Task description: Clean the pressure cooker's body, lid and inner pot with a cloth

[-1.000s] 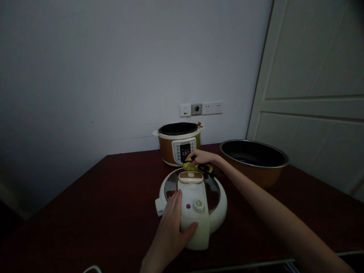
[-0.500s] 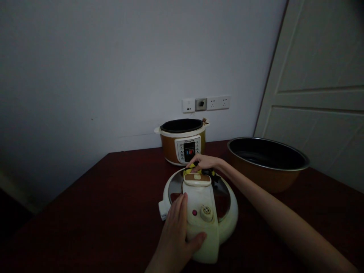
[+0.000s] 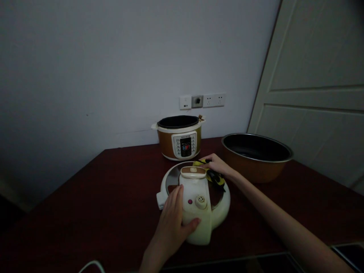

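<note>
A round white cooker lid [image 3: 220, 206] with a metal top and a cream handle [image 3: 196, 204] lies on the dark red table [image 3: 113, 197]. My left hand [image 3: 172, 220] wraps round the near left side of the handle, thumb under its edge. My right hand [image 3: 217, 165] presses a yellow and black cloth [image 3: 214, 175] on the lid's far right part, fingers closed over it.
An orange and white electric cooker base [image 3: 179, 137] stands open by the wall, under a row of sockets [image 3: 201, 101]. A large metal bowl [image 3: 256, 153] sits at the right. A white door [image 3: 318, 87] is behind it. A pale cable [image 3: 89, 265] shows at the bottom edge.
My right hand has slid with the cloth from the lid's far edge behind the handle round to its right side. My left hand keeps its hold on the handle. The view shifted a little.
</note>
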Demonstrator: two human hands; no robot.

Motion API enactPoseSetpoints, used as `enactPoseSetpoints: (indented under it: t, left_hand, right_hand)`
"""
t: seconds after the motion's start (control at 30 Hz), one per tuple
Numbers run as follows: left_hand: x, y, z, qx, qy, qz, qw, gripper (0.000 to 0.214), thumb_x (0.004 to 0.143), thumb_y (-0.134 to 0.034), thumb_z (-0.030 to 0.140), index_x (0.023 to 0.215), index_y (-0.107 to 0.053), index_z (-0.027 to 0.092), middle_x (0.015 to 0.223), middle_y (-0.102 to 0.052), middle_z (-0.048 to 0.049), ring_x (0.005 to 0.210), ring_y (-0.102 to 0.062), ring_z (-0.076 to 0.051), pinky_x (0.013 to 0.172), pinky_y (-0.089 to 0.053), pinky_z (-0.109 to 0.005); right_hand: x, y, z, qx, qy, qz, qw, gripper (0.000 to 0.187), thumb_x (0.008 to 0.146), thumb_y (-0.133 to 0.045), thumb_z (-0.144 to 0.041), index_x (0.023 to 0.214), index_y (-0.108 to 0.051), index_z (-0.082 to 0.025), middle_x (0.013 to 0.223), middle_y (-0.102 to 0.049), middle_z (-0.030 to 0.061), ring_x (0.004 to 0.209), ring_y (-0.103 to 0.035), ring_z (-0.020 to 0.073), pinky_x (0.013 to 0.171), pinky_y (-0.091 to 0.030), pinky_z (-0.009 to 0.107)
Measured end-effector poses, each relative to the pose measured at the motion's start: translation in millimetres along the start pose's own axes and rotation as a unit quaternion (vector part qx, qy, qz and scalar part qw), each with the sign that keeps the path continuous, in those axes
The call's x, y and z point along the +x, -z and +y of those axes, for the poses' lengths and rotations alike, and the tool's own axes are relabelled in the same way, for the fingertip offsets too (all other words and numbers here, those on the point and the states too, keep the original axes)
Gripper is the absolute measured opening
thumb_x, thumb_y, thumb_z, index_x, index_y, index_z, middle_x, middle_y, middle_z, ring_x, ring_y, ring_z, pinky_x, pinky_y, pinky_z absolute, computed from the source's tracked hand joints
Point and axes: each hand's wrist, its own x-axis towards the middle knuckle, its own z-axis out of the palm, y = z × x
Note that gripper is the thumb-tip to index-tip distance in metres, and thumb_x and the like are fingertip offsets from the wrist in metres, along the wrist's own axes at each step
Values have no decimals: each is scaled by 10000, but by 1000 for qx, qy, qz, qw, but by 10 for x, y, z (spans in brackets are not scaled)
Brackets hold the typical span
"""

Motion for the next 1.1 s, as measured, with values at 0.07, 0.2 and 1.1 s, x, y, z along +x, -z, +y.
enactPoseSetpoints:
  t: [0.07,0.2,1.1]
  left_hand:
    - [6,-2,1,1,-4,4,1000,802,846,-509,464,1464,-98,157,1492,-236,-183,1372,-226,-313,1081,-267,-534]
    - [16,-14,-3,-4,-11,15,1000,810,841,-509,484,1461,-107,152,1484,-248,-186,1365,-241,-315,1079,-269,-525]
    - [16,-24,43,-36,6,43,998,775,787,-571,411,1417,-243,102,1453,-301,-200,1351,-264,-307,1092,-231,-500]
  right_hand:
    - [-77,-46,34,9,-1,51,999,338,614,-653,-268,911,-741,-132,818,-728,36,749,-656,214,699,-514,296]
    - [-239,-126,86,6,2,125,992,389,650,-654,-382,930,-732,-123,802,-723,49,753,-652,230,687,-514,308]
    - [-1134,-379,-286,-150,72,85,982,330,675,-610,-244,962,-732,-133,896,-728,65,762,-653,231,705,-499,303]
